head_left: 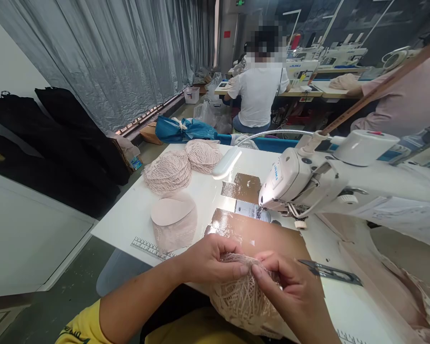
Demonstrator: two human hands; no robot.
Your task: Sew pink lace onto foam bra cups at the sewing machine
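My left hand (pixel 209 260) and my right hand (pixel 290 284) both pinch a domed piece of beige lace (pixel 241 298) at the near edge of the white sewing table (pixel 129 217). Fingers of both hands are closed on its top edge, thumbs nearly touching. The lace piece hangs partly over the table edge toward my lap. Beyond the hands lies a brown taped plate (pixel 261 234) under the head of a white sewing machine (pixel 308 179).
Two stacks of lace cups (pixel 168 171) sit at the far left of the table, with smooth beige pads (pixel 172 210) nearer. Thread snips (pixel 331 272) lie right of my hand. Pink fabric (pixel 390 286) drapes at right. Another person in white (pixel 260 95) sits ahead. Black garments (pixel 57 138) hang left.
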